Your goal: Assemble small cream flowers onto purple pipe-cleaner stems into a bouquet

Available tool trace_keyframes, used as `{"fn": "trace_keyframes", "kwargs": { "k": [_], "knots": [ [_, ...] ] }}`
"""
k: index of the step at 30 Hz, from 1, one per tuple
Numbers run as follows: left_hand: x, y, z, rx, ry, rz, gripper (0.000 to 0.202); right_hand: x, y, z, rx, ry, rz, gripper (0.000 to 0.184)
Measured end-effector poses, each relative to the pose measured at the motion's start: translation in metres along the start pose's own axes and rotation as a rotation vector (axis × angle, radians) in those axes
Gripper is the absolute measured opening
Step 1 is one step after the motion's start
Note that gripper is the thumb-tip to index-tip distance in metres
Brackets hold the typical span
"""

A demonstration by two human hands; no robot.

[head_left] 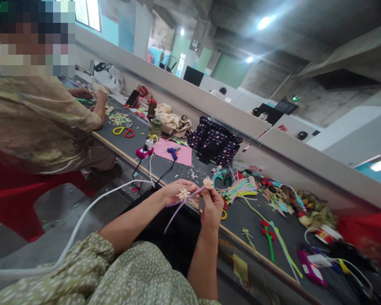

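Observation:
My left hand is closed around the lilac stem of a cream pipe-cleaner flower, its star-shaped head showing over the palm. A loose stem end hangs down below the fingers. My right hand pinches a second cream flower head between thumb and fingers, close to the lilac stem. Both hands are together above the near edge of the dark table. Just beyond the right hand lies a bundle of pastel pipe cleaners. Where the two stems meet is partly hidden by my fingers.
A blue glue gun rests on a pink sheet. Behind stands a dark patterned bag. A white cable crosses at left. A red-and-green pipe-cleaner flower lies at right. Another person works at left.

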State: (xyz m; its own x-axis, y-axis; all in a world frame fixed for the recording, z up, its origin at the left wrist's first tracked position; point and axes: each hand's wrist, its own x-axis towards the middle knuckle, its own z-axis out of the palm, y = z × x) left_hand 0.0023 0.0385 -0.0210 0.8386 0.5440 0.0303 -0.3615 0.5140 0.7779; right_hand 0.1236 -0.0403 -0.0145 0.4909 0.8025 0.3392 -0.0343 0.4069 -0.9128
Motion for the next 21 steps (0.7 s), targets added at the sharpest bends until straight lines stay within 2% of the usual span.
{"fn": "trace_keyframes", "kwargs": {
  "k": [5, 8, 10, 12, 13, 15, 17, 21],
  "knots": [
    [-0.008, 0.011, -0.011, 0.106, 0.219, 0.111, 0.050, 0.006, 0.004, -0.002, -0.045, 0.114, 0.004, 0.021],
    [-0.017, 0.018, -0.011, 0.226, 0.323, 0.175, 0.055, 0.009, 0.005, -0.004, -0.023, 0.174, 0.009, 0.023],
    [-0.023, 0.020, -0.005, 0.473, 0.473, 0.355, 0.046, 0.010, 0.005, -0.004, -0.011, 0.207, 0.009, 0.021],
    [-0.029, 0.017, 0.006, 0.842, 0.632, 0.624, 0.031, 0.009, 0.004, -0.002, -0.011, 0.227, -0.006, 0.020],
    [-0.032, 0.016, 0.012, 1.015, 0.663, 0.725, 0.024, 0.009, 0.003, -0.001, -0.017, 0.233, -0.017, 0.020],
    [-0.036, 0.012, 0.026, 1.290, 0.622, 0.838, 0.016, 0.007, 0.002, 0.003, -0.033, 0.233, -0.040, 0.021],
    [-0.036, 0.008, 0.038, 1.508, 0.582, 0.883, 0.013, 0.004, 0.001, 0.006, -0.051, 0.222, -0.059, 0.024],
    [-0.027, 0.003, 0.050, 1.721, 0.600, 0.858, 0.018, -0.001, 0.002, 0.009, -0.161, 0.214, -0.098, 0.028]
  ]
}}
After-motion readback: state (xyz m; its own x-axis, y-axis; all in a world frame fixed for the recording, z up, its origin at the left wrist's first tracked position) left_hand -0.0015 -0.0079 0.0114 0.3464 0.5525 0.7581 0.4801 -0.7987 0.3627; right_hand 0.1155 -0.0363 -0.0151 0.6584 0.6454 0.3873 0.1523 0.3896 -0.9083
